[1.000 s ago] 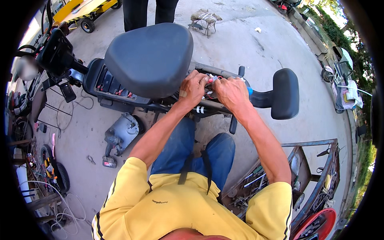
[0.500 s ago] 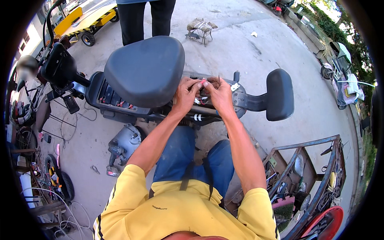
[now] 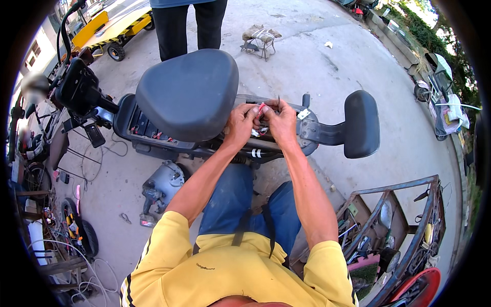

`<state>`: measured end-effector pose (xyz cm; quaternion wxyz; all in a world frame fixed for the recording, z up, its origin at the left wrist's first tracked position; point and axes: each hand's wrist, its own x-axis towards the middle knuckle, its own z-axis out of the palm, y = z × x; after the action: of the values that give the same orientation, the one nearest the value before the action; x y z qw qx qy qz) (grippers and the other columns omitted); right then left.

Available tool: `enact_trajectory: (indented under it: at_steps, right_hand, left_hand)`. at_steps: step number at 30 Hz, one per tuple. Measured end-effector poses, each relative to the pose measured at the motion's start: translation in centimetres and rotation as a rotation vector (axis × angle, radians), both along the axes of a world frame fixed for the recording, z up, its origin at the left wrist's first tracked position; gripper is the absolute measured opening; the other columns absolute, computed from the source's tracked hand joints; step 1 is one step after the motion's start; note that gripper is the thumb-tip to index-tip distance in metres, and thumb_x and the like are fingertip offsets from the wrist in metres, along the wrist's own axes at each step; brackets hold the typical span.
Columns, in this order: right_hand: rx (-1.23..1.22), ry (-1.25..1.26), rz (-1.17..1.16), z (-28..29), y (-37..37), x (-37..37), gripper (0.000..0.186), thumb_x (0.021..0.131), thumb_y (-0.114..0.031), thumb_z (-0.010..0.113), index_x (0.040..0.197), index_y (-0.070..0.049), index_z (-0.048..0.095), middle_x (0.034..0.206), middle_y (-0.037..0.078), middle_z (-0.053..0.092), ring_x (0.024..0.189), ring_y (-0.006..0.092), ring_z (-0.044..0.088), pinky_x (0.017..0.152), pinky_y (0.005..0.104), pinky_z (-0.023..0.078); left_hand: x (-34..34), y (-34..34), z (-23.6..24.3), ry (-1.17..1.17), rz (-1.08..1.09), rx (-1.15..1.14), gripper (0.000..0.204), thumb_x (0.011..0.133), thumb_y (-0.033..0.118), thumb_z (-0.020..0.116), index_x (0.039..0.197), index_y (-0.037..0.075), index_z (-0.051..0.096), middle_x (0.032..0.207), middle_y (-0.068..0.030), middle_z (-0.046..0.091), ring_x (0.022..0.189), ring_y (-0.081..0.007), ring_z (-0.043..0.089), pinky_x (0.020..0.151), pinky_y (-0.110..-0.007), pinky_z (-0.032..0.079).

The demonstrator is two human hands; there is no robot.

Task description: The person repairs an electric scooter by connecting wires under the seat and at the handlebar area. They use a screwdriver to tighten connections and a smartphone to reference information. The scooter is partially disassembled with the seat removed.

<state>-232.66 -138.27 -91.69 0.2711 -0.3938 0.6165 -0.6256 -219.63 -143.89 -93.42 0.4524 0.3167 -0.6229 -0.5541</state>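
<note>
Both my hands are over the frame of an electric scooter (image 3: 189,146), just right of its raised black seat (image 3: 189,94). My left hand (image 3: 240,123) pinches a small red wire (image 3: 261,108) between thumb and finger. Closed on the same wire from the other side is my right hand (image 3: 281,120). A thin dark tip pokes up by the right fingers; what it belongs to is hidden. White connectors (image 3: 260,132) lie just below the fingertips. Another white connector (image 3: 304,113) sits beside my right hand, near the base of the padded backrest (image 3: 361,124).
A person (image 3: 192,28) stands beyond the seat. A cordless power tool (image 3: 149,197) lies on the ground at left. At lower right is a metal-framed bin (image 3: 394,189) of tools and parts. A small stool (image 3: 261,38) and a yellow cart (image 3: 123,30) stand farther off.
The red wire has turned more upright and shows more between my fingertips. My hands stay in nearly the same place over the scooter; the whole view has shifted slightly.
</note>
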Motion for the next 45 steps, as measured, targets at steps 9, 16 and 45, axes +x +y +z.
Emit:
enact_trajectory:
  at_steps: [9, 16, 45]
  right_hand:
    - [-0.05, -0.232, 0.08, -0.2, 0.1, -0.6, 0.017, 0.094, -0.003, 0.069, 0.108, 0.006, 0.07, 0.096, 0.009, 0.074, 0.08, 0.0128, 0.068, 0.073, 0.0286, 0.059]
    - [-0.048, -0.227, 0.11, -0.4, 0.1, -1.0, 0.014, 0.095, -0.003, 0.07, 0.107, 0.004, 0.071, 0.095, 0.007, 0.073, 0.08, 0.0115, 0.067, 0.071, 0.0275, 0.058]
    - [0.054, -0.159, 0.171, 0.5, 0.9, -1.4, 0.016, 0.097, -0.004, 0.069, 0.112, 0.002, 0.07, 0.091, 0.002, 0.071, 0.073, 0.0057, 0.062, 0.059, 0.0207, 0.048]
  left_hand:
    - [-0.3, 0.2, 0.2, 0.013, -0.012, 0.025, 0.021, 0.109, 0.014, 0.056, 0.117, 0.001, 0.069, 0.077, -0.0035, 0.068, 0.061, -0.0077, 0.063, 0.055, -0.025, 0.054]
    - [-0.3, -0.2, -0.1, 0.036, -0.042, -0.015, 0.018, 0.108, 0.007, 0.053, 0.124, 0.002, 0.058, 0.089, -0.0055, 0.066, 0.061, -0.0078, 0.061, 0.053, -0.024, 0.053]
    - [0.5, -1.1, -0.2, 0.063, -0.122, -0.093, 0.023, 0.107, 0.021, 0.064, 0.115, 0.001, 0.07, 0.094, -0.001, 0.07, 0.083, -0.0073, 0.061, 0.076, -0.026, 0.052]
